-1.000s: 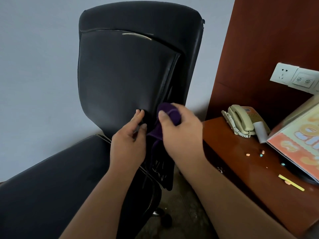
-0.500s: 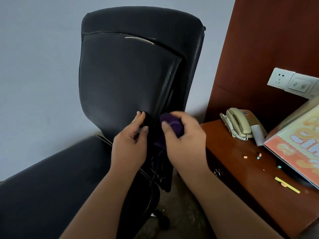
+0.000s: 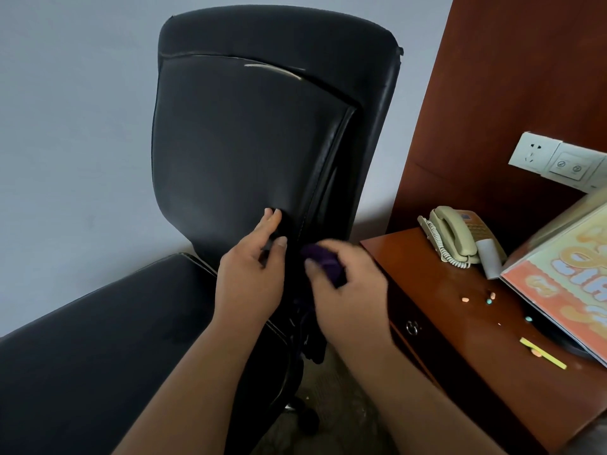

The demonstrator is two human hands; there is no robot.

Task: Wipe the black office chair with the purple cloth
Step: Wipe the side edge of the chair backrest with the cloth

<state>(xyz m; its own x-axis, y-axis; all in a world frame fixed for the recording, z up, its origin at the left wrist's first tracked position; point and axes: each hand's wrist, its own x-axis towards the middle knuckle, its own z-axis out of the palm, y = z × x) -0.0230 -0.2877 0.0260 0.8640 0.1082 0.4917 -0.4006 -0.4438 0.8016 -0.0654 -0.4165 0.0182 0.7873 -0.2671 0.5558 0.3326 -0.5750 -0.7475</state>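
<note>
The black office chair (image 3: pixel 249 142) fills the middle of the view, its tall backrest upright and its seat (image 3: pixel 98 339) at the lower left. My left hand (image 3: pixel 253 274) holds the lower right edge of the backrest, fingers on the front face and thumb beside the edge. My right hand (image 3: pixel 348 290), blurred by motion, grips the bunched purple cloth (image 3: pixel 323 261) against the backrest's lower side edge. Part of the cloth hangs down below my hand, dark and hard to separate from the chair frame.
A red-brown wooden desk (image 3: pixel 460 339) stands close to the chair's right side, with a beige telephone (image 3: pixel 456 234), a colourful display board (image 3: pixel 571 277), small scattered bits and a yellow strip (image 3: pixel 543 353). A wall socket (image 3: pixel 533 152) is above it. A grey wall is behind.
My right hand has slid the cloth down the backrest's side edge. My left hand has kept its hold on the edge.
</note>
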